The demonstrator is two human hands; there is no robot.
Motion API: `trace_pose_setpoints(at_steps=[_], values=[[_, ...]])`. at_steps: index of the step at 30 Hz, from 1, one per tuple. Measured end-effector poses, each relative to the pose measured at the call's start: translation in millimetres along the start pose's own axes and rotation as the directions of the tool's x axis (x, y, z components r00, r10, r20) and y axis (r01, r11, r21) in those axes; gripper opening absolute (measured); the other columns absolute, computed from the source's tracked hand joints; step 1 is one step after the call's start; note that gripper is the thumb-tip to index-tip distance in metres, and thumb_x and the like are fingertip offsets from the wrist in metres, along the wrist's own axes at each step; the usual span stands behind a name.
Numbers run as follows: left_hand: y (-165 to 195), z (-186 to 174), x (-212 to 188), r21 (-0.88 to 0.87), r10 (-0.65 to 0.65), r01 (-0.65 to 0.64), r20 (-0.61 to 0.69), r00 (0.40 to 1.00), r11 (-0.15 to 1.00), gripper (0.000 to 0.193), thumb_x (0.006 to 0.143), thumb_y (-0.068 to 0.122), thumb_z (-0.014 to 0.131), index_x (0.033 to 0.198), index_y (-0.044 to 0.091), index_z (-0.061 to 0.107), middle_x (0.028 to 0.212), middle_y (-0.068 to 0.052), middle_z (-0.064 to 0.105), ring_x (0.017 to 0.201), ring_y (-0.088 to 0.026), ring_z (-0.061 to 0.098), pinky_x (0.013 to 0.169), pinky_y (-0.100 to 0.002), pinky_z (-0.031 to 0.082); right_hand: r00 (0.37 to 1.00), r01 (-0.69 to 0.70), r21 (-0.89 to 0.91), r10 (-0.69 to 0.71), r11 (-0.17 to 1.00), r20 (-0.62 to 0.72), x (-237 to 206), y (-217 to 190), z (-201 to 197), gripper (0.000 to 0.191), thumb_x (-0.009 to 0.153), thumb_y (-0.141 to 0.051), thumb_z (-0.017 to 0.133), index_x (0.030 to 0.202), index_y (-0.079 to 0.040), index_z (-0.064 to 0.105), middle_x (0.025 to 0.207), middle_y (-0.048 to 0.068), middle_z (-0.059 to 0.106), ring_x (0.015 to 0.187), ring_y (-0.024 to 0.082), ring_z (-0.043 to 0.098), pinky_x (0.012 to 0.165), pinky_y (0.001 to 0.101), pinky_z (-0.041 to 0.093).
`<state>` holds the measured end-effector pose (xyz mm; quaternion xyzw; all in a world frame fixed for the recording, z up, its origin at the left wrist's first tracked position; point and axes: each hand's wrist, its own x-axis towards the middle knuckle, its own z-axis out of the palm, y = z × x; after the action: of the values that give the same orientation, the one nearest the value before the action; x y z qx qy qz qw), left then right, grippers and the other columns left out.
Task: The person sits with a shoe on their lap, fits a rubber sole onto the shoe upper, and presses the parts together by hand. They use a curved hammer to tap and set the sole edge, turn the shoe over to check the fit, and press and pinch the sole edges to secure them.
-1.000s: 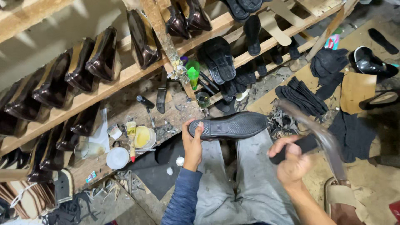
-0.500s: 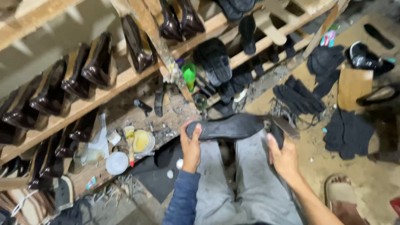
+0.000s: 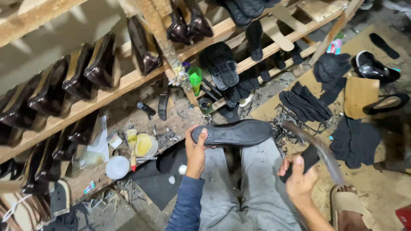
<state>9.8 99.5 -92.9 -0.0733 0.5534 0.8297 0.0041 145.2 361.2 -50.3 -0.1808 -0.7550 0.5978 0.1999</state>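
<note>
A seated person's left hand (image 3: 196, 149) clamps the heel end of a black rubber shoe sole with a moulded tread (image 3: 233, 133), holding it tread-up across the knees of grey trousers (image 3: 252, 188). The right hand (image 3: 299, 179) is clenched round the dark handle of a curved metal tool (image 3: 319, 149), likely a hammer or knife, raised just beside the sole's toe end. The tool is smeared by motion, so its head cannot be made out.

To work the sole well, the left grip would best stay firm at the heel, thumb clear of the tread, with the sole braced flat on the lap so each stroke lands squarely near the toe.

On the wooden table (image 3: 128, 115) to the left sit a round white lid (image 3: 117, 167), an open tin of yellow paste (image 3: 144, 145) and a small green bottle (image 3: 195, 79). A slanted wooden rack (image 3: 98, 100) carries glossy dark-brown shoe uppers (image 3: 96, 64), the far ones cut off by the frame. Stacked black soles (image 3: 306, 102) lie on the floor to the right. A tan sandal (image 3: 346, 205) shows at the lower right; the foot in it is partly out of view.
</note>
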Motion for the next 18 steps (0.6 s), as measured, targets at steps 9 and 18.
trace_pose_setpoints(at_steps=[9,18], values=[[1.5,1.8,-1.9,0.078,0.163,-0.163,0.004,0.987,0.984,0.039,0.097,0.015,0.069,0.130,0.003,0.053,0.116,-0.006,0.060,0.099,-0.012,0.061,0.084,-0.026,0.054,0.950,0.269,0.148,-0.288,0.952,0.124,-15.8,-1.2,34.5,0.027,0.105,-0.027,0.059,0.100,-0.001,0.061,0.069,0.002,0.060,0.058,0.010,0.057,0.054,0.0292,0.048],[15.6,3.1,-7.1,0.202,0.122,-0.108,-0.061,0.991,0.973,0.038,0.093,0.017,0.070,0.126,0.005,0.056,0.106,-0.006,0.064,0.093,-0.012,0.061,0.082,-0.028,0.053,0.935,0.176,-0.315,-0.059,0.932,0.349,-12.2,-13.4,59.7,0.034,0.097,-0.028,0.065,0.116,0.000,0.064,0.065,0.004,0.055,0.054,0.012,0.051,0.050,0.0303,0.043]])
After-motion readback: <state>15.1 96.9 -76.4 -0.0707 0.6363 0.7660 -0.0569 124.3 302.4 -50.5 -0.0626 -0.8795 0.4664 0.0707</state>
